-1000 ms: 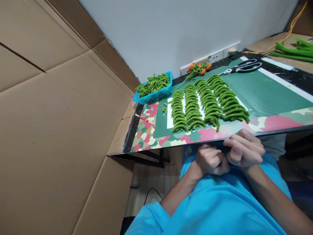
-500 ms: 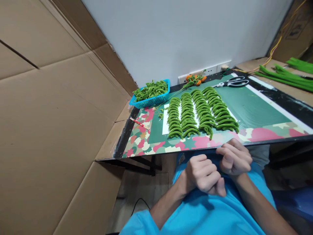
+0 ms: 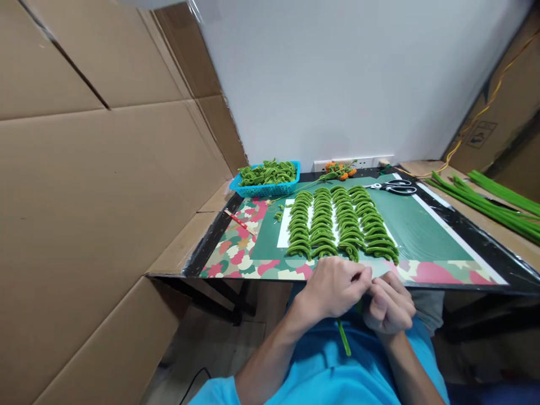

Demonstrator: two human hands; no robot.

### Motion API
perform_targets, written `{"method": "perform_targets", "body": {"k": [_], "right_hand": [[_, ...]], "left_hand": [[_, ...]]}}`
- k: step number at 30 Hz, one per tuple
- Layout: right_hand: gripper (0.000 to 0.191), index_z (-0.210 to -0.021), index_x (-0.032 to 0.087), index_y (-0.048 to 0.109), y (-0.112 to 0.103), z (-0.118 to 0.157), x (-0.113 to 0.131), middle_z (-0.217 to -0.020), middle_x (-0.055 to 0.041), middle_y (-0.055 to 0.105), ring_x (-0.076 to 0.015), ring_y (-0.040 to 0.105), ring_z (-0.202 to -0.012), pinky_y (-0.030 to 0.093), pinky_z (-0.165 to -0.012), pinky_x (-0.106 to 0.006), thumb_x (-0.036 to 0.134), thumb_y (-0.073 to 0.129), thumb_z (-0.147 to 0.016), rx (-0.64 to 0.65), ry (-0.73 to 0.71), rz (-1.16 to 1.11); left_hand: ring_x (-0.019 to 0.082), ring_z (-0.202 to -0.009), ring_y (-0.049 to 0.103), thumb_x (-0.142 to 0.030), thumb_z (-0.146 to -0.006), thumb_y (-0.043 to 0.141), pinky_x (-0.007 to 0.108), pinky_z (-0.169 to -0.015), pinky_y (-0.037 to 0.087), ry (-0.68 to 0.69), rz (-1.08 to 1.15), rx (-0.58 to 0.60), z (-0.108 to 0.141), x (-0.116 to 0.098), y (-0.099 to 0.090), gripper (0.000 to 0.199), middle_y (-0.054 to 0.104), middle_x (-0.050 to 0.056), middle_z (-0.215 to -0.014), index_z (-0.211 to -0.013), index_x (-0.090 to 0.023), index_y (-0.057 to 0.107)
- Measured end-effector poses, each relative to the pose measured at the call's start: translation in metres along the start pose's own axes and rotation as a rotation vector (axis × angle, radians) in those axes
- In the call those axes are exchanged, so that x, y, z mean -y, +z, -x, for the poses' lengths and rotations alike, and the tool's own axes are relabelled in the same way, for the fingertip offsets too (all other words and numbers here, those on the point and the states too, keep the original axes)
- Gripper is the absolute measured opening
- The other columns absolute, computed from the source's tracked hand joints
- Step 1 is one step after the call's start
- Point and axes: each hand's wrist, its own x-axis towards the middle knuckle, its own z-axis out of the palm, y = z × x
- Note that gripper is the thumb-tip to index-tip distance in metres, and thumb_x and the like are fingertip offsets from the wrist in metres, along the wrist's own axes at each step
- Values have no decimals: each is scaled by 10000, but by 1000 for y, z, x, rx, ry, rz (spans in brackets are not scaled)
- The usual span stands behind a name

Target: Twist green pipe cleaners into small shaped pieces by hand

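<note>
At the near edge of the table (image 3: 206, 243): a stem (image 3: 344, 337) in the left grip (image 3: 334, 288)

Holds the green stem in front of the blue shirt (image 3: 337, 368), with the left grip closed around it and a tail hanging below, slightly slanted. Has the right grip (image 3: 390, 305) just beside, with fingers folded in and fingertips close to the other hand; cannot tell of anything pinched there, nor of contact between the two. Shows little of the stem beyond the tail and a sliver of green between the hands.

Looks very light and fuzzy, likely soft outside over a thin, bendable core, so probably easy to curve and apt to keep a bend. Seems neither slippery nor fragile, though perhaps prone to flattening under a hard squeeze. Probably best taken near the ends, between thumb and forefinger, leaving the middle free to bend.

See, at the far left of the table, a blue basket (image 3: 265, 190) with perforated sides, heaped above the rim with loose green curls (image 3: 270, 172). Note four rows (image 3: 299, 222) of similar bowed pieces, closely packed, on a white sheet (image 3: 283, 239) over the green mat (image 3: 430, 230). Find scissors (image 3: 386, 187) beyond, to the right, and long straight strips (image 3: 485, 203) farther right on cardboard (image 3: 415, 166).
</note>
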Motion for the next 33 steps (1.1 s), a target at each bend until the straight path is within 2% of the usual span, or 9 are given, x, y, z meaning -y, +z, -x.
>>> {"method": "perform_targets", "body": {"k": [3,5,9,13,18,24,33], "right_hand": [[239,-960,145,722,0,2,-1,-699,-31,606,-145,480,-616,324,-610,-342,81,492,-943,9,-7,11],[252,-987,140,734,0,2,-1,-697,-30,605,-138,458,-605,320,-611,-340,83,492,-945,9,1,3],[222,-898,153,699,-1,0,1,-694,-32,609,-137,457,-607,335,-615,-337,81,494,-944,-12,30,-13],[218,-847,161,669,0,-3,3,-666,-29,594,-140,441,-601,331,-600,-333,76,489,-936,-18,43,-14],[216,-844,169,678,0,-2,2,-674,-31,607,-147,460,-595,352,-595,-333,79,499,-925,-17,38,-11],[228,-845,177,686,-1,1,1,-656,-26,593,-143,443,-587,338,-600,-333,103,497,-948,-1,31,-2],[211,-861,162,655,-1,-3,3,-664,-23,584,-138,444,-609,333,-609,-326,78,487,-958,0,23,-14]], "left_hand": [[109,-536,416,-334,-1030,565,321,-598,183,-24,84,15,3,1,-3,494,554,-7,-560,-562,-177,560],[102,-531,372,-407,-1044,540,327,-602,177,-47,147,27,3,2,-6,559,459,-23,-533,-536,-181,477],[90,-541,299,-604,-1055,482,342,-604,157,-87,290,47,3,5,-10,666,283,-48,-557,-549,-199,332],[89,-590,243,-649,-1056,468,343,-615,158,-155,395,11,1,9,-11,675,222,-50,-618,-583,-205,281],[100,-632,231,-678,-1038,485,334,-618,171,-161,477,12,-1,12,-12,671,246,-49,-631,-593,-203,321],[106,-644,287,-704,-1007,520,312,-611,208,-158,557,52,0,15,-12,652,316,-49,-628,-617,-203,372],[104,-626,324,-706,-1001,534,297,-598,245,-195,582,45,-1,14,-13,657,366,-49,-594,-602,-194,431]]}}
